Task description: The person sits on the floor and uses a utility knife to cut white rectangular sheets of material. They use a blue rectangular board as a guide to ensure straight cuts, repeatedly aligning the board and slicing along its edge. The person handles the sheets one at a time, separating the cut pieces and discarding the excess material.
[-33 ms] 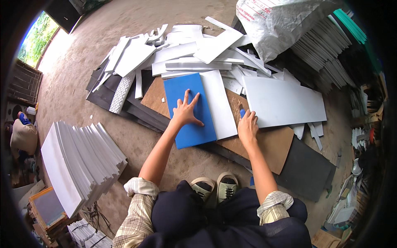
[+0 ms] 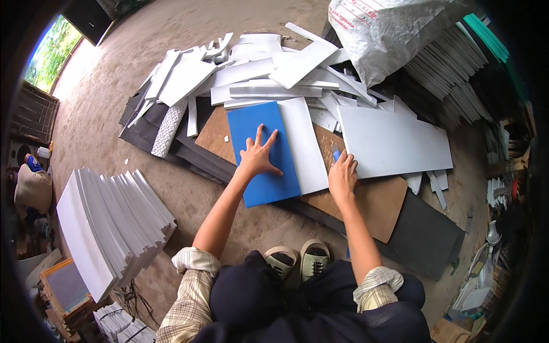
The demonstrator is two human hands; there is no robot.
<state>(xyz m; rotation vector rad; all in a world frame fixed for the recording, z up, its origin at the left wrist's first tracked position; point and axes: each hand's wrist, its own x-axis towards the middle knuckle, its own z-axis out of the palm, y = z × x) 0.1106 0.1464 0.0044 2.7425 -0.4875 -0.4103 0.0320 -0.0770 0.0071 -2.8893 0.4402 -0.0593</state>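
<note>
My left hand (image 2: 259,155) presses down on a blue rectangular sheet (image 2: 251,188), its fingers spread flat. That sheet overlaps a white sheet (image 2: 309,154), whose right part shows beside it. My right hand (image 2: 343,178) is closed round a blue-handled cutter knife (image 2: 336,154), just right of the white sheet's edge; fingers hide most of the handle. Beneath them lies a worn brown board (image 2: 372,208). A larger white panel (image 2: 394,143) lies to the right, close to my right hand.
White offcut strips (image 2: 246,71) heap up beyond the sheets. Dark sheets (image 2: 426,234) stick out under the brown board. A stack of white sheets (image 2: 108,223) stands at the left. A pale sack (image 2: 389,40) and more stacked sheets (image 2: 446,68) are at the far right.
</note>
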